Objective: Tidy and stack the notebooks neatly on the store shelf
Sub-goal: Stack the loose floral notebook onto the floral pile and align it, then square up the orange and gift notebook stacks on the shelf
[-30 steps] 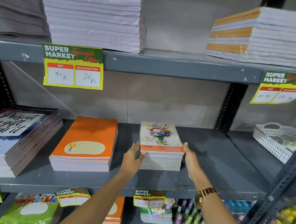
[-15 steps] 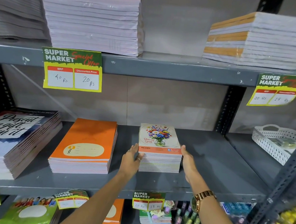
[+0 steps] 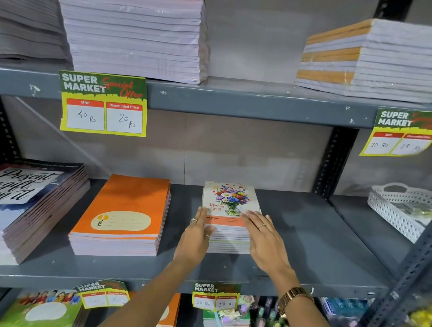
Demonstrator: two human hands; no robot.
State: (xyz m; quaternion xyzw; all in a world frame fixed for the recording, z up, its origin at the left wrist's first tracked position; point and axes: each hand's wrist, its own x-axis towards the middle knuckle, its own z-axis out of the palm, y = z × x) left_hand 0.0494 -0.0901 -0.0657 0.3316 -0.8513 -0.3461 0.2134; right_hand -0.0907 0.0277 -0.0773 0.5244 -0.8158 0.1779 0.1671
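A small stack of notebooks with a flower-bouquet cover [image 3: 230, 199] sits mid-shelf on the grey metal shelf [image 3: 306, 251]. My left hand [image 3: 196, 236] presses against the stack's left front corner, fingers along its side. My right hand [image 3: 266, 236] lies flat, palm down, over the stack's front right part, fingers spread on the cover. Neither hand grips a notebook. To the left stands a neat stack of orange notebooks [image 3: 126, 207], and further left a taller stack with a lettered "Present is a gift" cover [image 3: 13, 196].
The upper shelf holds pale notebook piles [image 3: 133, 23] and an orange-striped pile [image 3: 378, 60]. A white perforated basket [image 3: 400, 207] stands at the right. Price tags [image 3: 104, 104] hang on shelf edges. A slotted upright [image 3: 410, 274] rises near right. Pens and notebooks fill the lower shelf.
My right hand moved from the stack's right side onto its top front. My left hand slid slightly forward along the left corner. The camera drew closer.
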